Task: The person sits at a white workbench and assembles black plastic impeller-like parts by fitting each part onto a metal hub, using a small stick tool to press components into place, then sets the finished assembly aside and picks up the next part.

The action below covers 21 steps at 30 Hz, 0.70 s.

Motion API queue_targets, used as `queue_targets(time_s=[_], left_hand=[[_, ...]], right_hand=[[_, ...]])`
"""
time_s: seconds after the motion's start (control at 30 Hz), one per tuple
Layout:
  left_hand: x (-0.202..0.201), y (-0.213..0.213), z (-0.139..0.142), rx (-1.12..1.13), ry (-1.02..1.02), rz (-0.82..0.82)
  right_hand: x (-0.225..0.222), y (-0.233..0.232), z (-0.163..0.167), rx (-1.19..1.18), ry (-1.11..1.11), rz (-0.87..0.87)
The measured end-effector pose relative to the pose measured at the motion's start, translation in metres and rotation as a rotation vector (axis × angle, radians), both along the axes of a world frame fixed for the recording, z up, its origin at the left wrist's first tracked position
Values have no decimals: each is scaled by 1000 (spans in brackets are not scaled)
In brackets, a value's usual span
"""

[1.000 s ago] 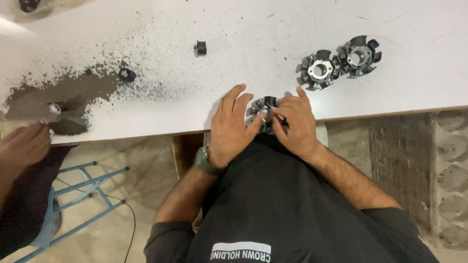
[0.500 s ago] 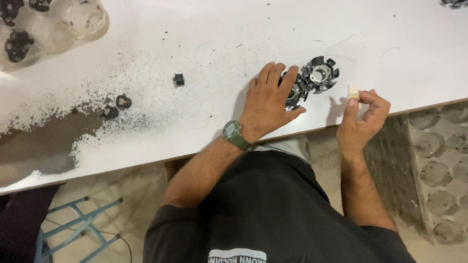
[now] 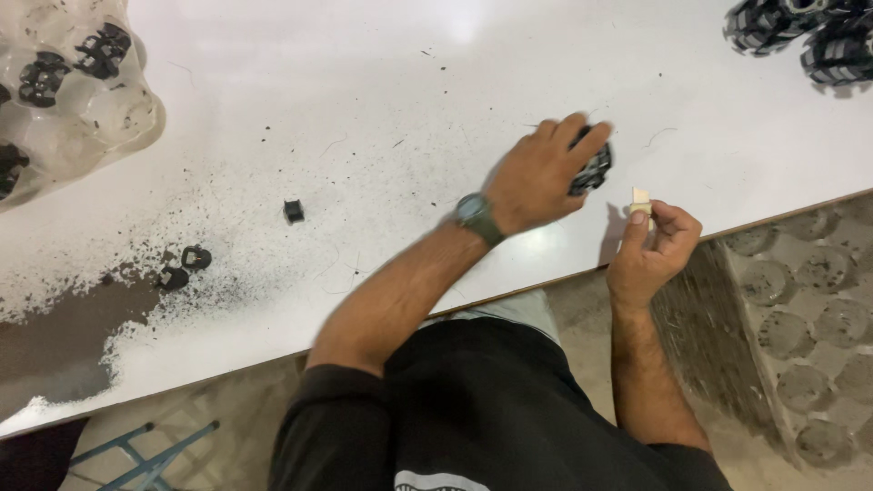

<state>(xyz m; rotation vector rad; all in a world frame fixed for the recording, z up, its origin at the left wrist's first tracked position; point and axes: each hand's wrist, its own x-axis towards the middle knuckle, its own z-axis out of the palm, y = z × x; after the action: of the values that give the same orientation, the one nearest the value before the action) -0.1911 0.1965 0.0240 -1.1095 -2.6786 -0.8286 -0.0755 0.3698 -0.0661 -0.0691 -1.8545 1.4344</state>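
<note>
A black ribbed round part (image 3: 593, 168) is gripped under the left hand (image 3: 541, 177), mid-bench; it should be kept pressed flat w/ fingers spread. A small pale block (image 3: 641, 202) is pinched in the right hand (image 3: 650, 255) at the bench (image 3: 382, 82) edge (smooth white top, gritty w/ dark dust). Similar finned parts (image 3: 800, 32) are seen far right.

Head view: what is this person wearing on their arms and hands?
Both hands are bare, no gloves. The left hand has a dark round-faced wristwatch on a dark strap. The right hand wears nothing at the wrist. Both forearms are bare; a black short sleeve covers the left upper arm.
</note>
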Motion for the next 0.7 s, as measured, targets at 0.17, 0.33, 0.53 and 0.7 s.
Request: queue_targets(time_s=[0.17,0.33,0.53,0.7], left_hand=[[-45,73,0,-17,195,182],[21,-29,-22,-462,-151,-56],[159,-225,-19,-103,-453,34],[191,-376,6,-133,158,1019]], right_hand=[[0,11,0,75,-16,-28],[-3,21,-1,19,-27,0],[-9,15,18,60,-49,127],[-11,-31,25,-32,-87,310]])
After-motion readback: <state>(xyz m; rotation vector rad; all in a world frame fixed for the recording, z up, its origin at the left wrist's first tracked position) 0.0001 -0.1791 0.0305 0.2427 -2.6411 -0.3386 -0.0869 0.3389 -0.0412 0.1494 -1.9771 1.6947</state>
